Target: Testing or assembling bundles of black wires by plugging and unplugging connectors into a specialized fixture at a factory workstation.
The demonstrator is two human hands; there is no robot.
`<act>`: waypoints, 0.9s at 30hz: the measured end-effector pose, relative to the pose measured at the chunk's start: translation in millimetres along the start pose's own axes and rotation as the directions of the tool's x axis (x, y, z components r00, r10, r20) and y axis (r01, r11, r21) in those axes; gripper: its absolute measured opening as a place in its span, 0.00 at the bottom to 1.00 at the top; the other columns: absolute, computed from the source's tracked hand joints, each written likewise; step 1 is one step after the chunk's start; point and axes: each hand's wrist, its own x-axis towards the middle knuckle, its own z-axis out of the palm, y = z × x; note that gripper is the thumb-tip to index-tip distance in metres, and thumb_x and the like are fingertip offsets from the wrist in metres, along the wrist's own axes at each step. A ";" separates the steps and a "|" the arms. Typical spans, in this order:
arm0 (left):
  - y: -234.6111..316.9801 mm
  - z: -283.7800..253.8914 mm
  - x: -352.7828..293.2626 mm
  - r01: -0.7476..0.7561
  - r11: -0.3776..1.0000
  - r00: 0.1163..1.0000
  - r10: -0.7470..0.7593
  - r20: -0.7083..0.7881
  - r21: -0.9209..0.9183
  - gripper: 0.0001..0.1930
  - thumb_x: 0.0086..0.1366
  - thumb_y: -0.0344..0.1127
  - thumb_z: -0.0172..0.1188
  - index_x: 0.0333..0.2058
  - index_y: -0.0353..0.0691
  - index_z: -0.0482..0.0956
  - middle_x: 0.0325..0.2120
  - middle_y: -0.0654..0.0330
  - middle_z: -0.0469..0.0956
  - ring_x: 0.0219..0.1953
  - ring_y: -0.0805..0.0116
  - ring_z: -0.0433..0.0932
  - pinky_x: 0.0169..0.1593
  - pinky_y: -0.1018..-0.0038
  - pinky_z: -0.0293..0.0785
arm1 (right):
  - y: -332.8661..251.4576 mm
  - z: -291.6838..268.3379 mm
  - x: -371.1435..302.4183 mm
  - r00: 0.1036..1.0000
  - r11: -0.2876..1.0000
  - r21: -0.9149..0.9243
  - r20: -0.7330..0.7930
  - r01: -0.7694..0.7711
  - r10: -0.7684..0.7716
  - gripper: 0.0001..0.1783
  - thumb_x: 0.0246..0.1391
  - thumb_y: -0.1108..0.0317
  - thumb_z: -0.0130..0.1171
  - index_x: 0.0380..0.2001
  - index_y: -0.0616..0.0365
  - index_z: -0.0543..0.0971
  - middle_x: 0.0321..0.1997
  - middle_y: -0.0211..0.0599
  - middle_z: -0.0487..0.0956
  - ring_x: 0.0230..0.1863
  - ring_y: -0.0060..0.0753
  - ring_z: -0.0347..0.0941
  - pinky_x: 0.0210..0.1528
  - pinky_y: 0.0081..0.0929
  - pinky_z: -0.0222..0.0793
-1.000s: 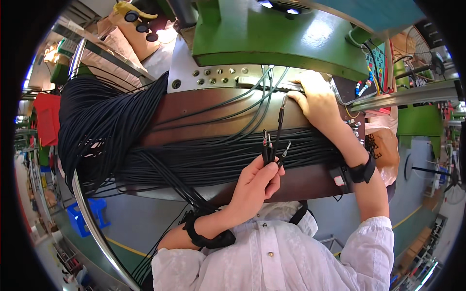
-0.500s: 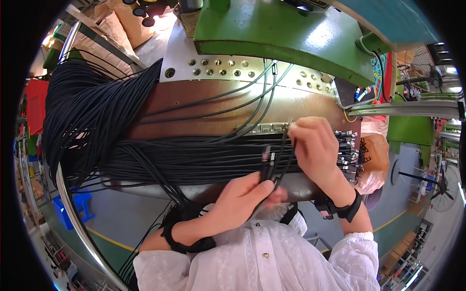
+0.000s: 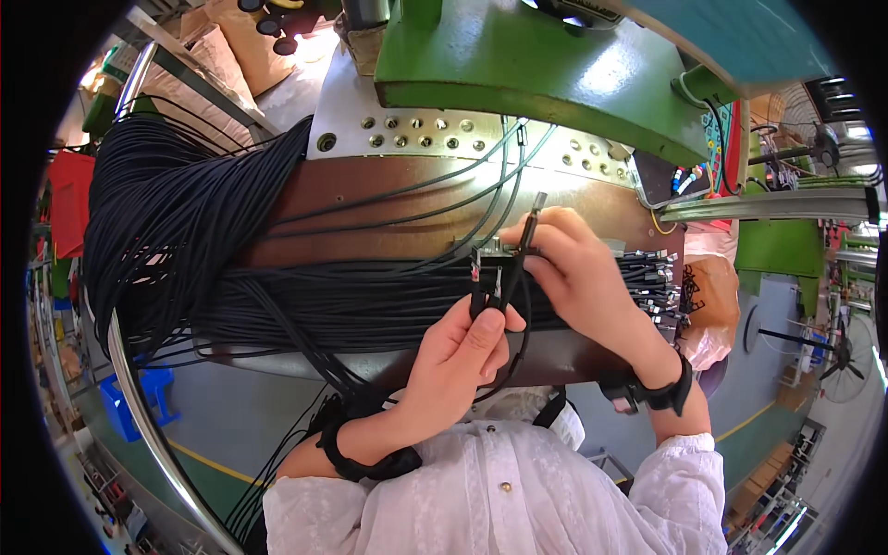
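My left hand [image 3: 455, 359], in front of the bench edge, is closed around several black cables [image 3: 478, 303] whose metal-tipped ends point upward. To its right, my right hand [image 3: 585, 279] pinches another black cable [image 3: 527, 239] between thumb and fingers. This cable's silver plug [image 3: 539, 200] stands above the fingertips, and its length loops down past my left hand. Behind both hands lies a thick bundle of black cables [image 3: 370, 301] across the brown bench top [image 3: 370, 190]. A small metal fixture [image 3: 462, 246] shows partly behind my right hand.
A green machine [image 3: 546, 97] overhangs the back, above a steel plate with holes [image 3: 430, 131]. Cable coils [image 3: 176, 194] hang over a metal rail at left. Plug ends [image 3: 657, 282] cluster at right, near a brown paper bag [image 3: 710, 291]. A blue stool [image 3: 139, 402] stands on the floor.
My right hand has moved slightly left and down, with its cable's plug now upright above the fingers. My left hand has risen, bringing its cable ends left and up.
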 end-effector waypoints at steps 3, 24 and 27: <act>0.2 4.2 6.1 -0.055 0.992 0.998 0.056 -0.004 0.115 0.14 0.69 0.43 0.42 0.37 0.38 0.69 0.15 0.70 0.60 0.17 0.84 0.54 0.21 0.84 0.50 | -9.5 -10.9 -1.0 0.902 0.744 0.532 0.096 -0.404 0.421 0.09 0.48 0.75 0.54 0.35 0.62 0.75 0.34 0.40 0.75 0.32 0.37 0.69 0.34 0.23 0.66; 43.0 4.0 -11.1 -0.238 0.956 0.963 0.256 -0.087 0.174 0.13 0.70 0.40 0.40 0.32 0.38 0.66 0.15 0.67 0.63 0.16 0.84 0.55 0.20 0.84 0.53 | 28.1 11.9 -16.8 0.958 0.962 -0.229 -0.207 0.151 -0.199 0.13 0.39 0.82 0.57 0.30 0.59 0.69 0.34 0.37 0.74 0.36 0.42 0.70 0.36 0.31 0.67; 40.2 9.3 0.9 0.031 0.997 0.999 -0.033 -0.029 -0.066 0.15 0.70 0.43 0.38 0.31 0.40 0.65 0.14 0.69 0.59 0.15 0.82 0.53 0.18 0.82 0.51 | 32.7 17.3 -16.5 0.957 0.955 -0.232 -0.180 0.183 -0.227 0.12 0.40 0.81 0.56 0.31 0.60 0.68 0.35 0.38 0.74 0.36 0.43 0.70 0.37 0.31 0.67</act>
